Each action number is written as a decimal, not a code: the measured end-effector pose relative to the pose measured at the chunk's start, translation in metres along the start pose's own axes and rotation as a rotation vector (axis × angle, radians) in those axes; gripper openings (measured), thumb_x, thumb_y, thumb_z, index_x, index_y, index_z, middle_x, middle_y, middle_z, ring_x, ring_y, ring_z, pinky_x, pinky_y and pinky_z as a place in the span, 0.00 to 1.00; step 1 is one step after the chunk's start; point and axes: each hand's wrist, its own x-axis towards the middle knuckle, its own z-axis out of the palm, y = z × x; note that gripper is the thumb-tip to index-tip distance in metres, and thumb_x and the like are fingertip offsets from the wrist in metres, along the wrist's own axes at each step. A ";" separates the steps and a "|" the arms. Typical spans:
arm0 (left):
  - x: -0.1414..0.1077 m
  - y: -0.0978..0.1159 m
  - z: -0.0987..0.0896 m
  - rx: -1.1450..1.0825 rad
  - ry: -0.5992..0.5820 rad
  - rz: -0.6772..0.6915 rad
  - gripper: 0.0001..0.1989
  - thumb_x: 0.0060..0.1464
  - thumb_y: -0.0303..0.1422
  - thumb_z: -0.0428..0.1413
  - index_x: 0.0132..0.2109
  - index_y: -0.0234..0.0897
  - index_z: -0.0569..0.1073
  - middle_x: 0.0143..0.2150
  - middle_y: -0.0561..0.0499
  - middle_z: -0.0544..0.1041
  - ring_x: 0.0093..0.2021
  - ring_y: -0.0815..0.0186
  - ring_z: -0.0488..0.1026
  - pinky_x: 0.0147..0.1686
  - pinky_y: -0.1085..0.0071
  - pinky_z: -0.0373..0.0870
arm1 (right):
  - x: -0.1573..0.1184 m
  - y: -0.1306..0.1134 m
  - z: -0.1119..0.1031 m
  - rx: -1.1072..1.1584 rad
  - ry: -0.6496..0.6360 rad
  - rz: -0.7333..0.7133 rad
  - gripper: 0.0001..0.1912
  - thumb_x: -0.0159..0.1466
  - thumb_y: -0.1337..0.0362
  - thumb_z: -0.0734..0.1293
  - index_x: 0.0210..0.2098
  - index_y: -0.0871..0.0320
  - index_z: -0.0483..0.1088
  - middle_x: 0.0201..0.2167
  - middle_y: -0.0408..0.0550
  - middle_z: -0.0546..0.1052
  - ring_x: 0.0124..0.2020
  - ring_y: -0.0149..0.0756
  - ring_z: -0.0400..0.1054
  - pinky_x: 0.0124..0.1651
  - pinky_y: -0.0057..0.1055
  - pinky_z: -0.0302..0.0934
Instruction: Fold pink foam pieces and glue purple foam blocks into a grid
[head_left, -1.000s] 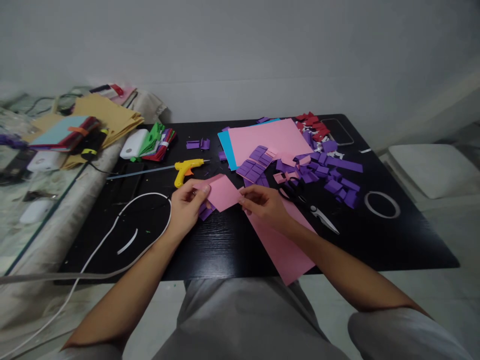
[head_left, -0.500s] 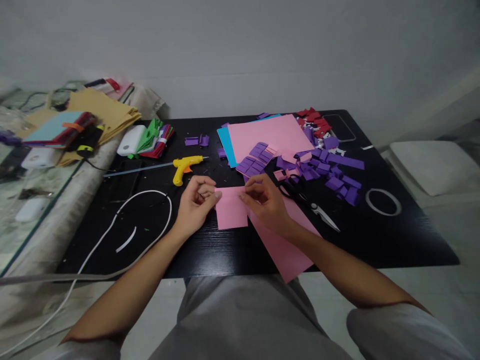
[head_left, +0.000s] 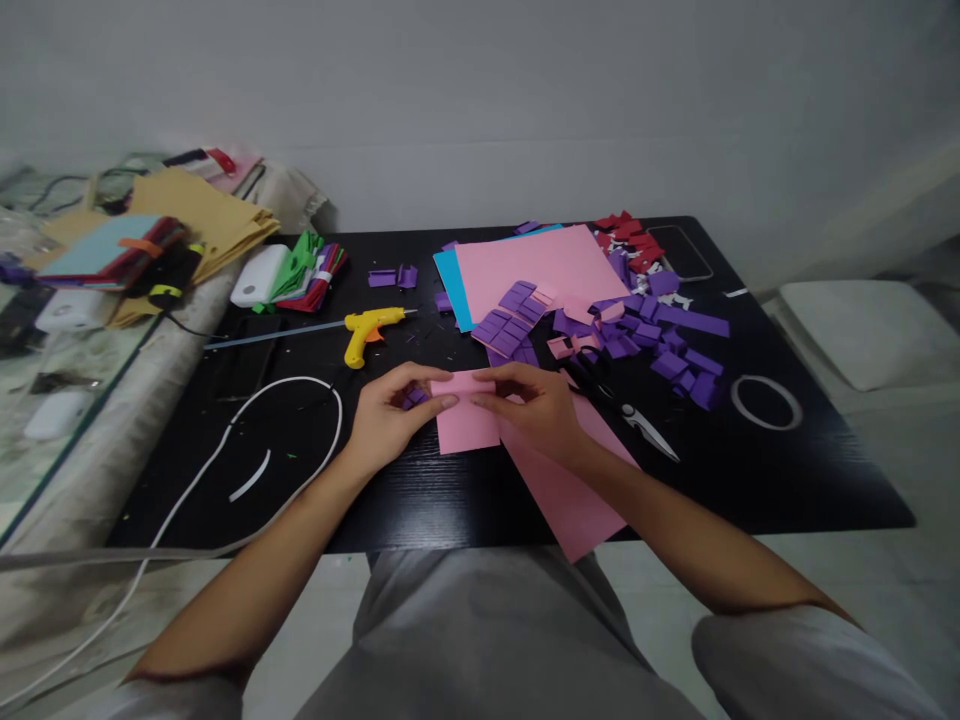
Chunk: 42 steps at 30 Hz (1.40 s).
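A small pink paper piece (head_left: 466,428) is held up between my two hands near the table's front middle. My left hand (head_left: 394,408) pinches its upper left edge, thumb in front and fingers behind. At the upper right edge my right hand (head_left: 534,405) grips it the same way, with a crease line showing near the top. Under my right wrist lies a larger pink sheet (head_left: 559,500), reaching past the table edge. Black-handled scissors (head_left: 626,410) rest right of my right hand. Some purple paper (head_left: 415,398) shows behind my left fingers.
A yellow glue gun (head_left: 367,335) lies beyond my left hand. Pink (head_left: 536,265) and blue sheets (head_left: 454,290) lie at the back, with folded purple paper pieces (head_left: 637,335) and red scraps (head_left: 630,240) to their right. A white cable (head_left: 247,405) loops at left; a ring (head_left: 766,403) lies at right.
Both hands have closed in along the paper's top edge, thumbs nearer each other. The paper's top now looks creased. The view has shifted slightly.
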 end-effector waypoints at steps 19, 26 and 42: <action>0.000 0.006 0.002 0.174 -0.151 0.231 0.03 0.63 0.32 0.62 0.42 0.39 0.82 0.38 0.50 0.84 0.37 0.67 0.79 0.39 0.70 0.74 | -0.001 -0.006 0.004 -0.091 -0.178 -0.039 0.04 0.66 0.61 0.73 0.37 0.54 0.80 0.35 0.44 0.83 0.37 0.36 0.77 0.43 0.33 0.70; 0.000 0.001 -0.001 0.153 -0.021 0.008 0.08 0.60 0.38 0.64 0.37 0.38 0.82 0.28 0.54 0.78 0.26 0.71 0.69 0.27 0.73 0.63 | 0.005 -0.002 -0.002 -0.020 -0.127 0.127 0.10 0.63 0.55 0.75 0.34 0.56 0.79 0.32 0.46 0.83 0.34 0.36 0.76 0.38 0.32 0.70; 0.012 -0.003 -0.008 -0.150 0.125 -0.246 0.14 0.54 0.44 0.69 0.34 0.37 0.81 0.24 0.55 0.74 0.22 0.72 0.64 0.22 0.73 0.59 | -0.001 -0.001 -0.007 -0.217 -0.353 -0.368 0.14 0.63 0.64 0.77 0.48 0.49 0.80 0.61 0.54 0.72 0.63 0.48 0.69 0.65 0.48 0.68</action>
